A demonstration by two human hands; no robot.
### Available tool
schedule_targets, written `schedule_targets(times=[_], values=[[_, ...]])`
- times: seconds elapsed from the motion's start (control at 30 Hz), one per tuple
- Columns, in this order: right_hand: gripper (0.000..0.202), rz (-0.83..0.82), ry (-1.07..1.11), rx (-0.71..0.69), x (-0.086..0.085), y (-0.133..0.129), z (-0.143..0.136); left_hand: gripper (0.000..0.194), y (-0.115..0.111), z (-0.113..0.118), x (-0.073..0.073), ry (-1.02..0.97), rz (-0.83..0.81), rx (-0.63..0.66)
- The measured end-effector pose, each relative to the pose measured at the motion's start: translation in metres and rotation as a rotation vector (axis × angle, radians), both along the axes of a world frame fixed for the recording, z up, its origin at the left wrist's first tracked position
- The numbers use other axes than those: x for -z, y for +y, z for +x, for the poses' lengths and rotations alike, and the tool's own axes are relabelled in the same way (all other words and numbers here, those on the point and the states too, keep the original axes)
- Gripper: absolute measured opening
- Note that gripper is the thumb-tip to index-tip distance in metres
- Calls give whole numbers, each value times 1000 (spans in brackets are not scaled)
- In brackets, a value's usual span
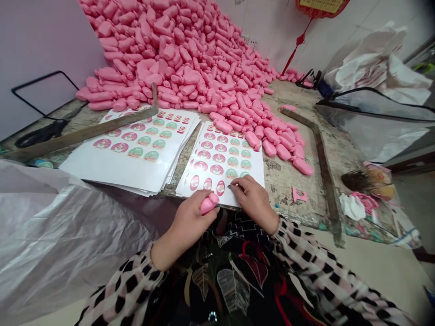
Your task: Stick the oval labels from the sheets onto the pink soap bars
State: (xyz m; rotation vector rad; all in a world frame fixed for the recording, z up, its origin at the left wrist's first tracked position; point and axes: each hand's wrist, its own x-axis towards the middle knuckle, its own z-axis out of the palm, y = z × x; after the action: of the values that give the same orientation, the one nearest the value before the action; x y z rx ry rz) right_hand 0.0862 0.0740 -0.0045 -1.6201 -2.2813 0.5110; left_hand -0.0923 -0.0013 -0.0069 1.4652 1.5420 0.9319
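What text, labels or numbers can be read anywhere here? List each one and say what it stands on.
No text can be read.
Sticker sheet: round printed stickers, print too small.
Stack of sticker sheets: likewise too small.
White bag: pink print, blurred.
Hanging ornament: characters cut off and blurred.
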Motion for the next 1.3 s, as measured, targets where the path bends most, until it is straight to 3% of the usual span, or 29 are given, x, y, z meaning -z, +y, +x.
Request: schedule_targets(times=[0.1, 0.3, 0.57, 0.83, 1.0, 1.13, 1.3], values=[[24, 69, -113, 10, 0, -3, -8, 29, -2, 6, 4, 225, 86, 147], [24, 109, -242, -43, -7, -1, -10, 51, -3, 10, 10, 431, -16, 262], [18, 22, -140, -75, -2, 2, -7, 53, -3, 13, 16, 496, -20, 278], [22, -25, -13, 148, 8, -12, -19, 55, -1, 13, 21, 459, 12, 290], [26, -59, -162, 121, -6, -2, -24, 56, -1, 13, 23, 412, 23, 278], [23, 80, -271, 17, -25, -1, -31, 57, -1, 13, 25, 466, 50, 273], [26, 191, -147, 49, -44, 2, -26, 55, -4, 11, 25, 442, 57, 295]])
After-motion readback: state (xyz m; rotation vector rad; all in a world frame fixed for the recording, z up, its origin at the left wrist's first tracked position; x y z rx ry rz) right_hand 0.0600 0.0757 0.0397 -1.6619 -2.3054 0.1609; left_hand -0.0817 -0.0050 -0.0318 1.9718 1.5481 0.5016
